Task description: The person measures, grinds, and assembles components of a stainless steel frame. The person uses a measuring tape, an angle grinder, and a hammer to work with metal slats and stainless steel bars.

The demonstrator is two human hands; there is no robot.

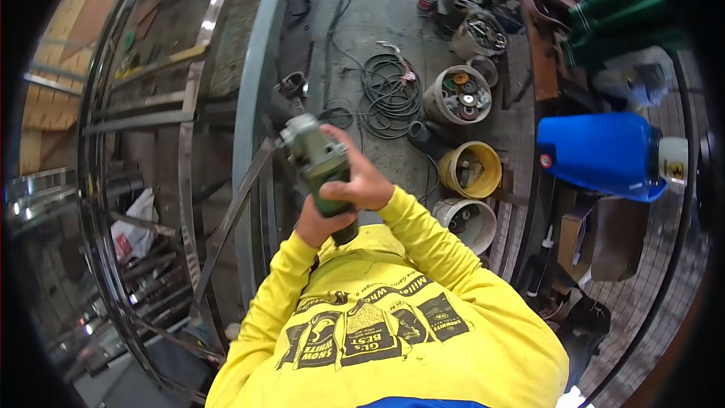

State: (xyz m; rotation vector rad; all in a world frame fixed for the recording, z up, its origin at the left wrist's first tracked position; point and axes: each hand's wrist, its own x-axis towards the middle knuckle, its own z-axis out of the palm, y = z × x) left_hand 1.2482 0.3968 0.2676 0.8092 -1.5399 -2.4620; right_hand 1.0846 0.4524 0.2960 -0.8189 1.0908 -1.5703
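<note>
A green angle grinder is held between my two hands in front of my chest, its head toward the metal frame. My left hand wraps round the rear of its body. My right hand grips it from the other side, with fingers near the gear head. Beside the grinder's head, on the left, runs a long grey metal beam. A narrow flat metal bar slants up to that beam. Whether the grinder's disc touches metal cannot be made out.
Coiled black cable lies on the floor ahead. To the right stand a bucket of discs, a yellow bucket, a white bucket and a blue container. Metal framework fills the left.
</note>
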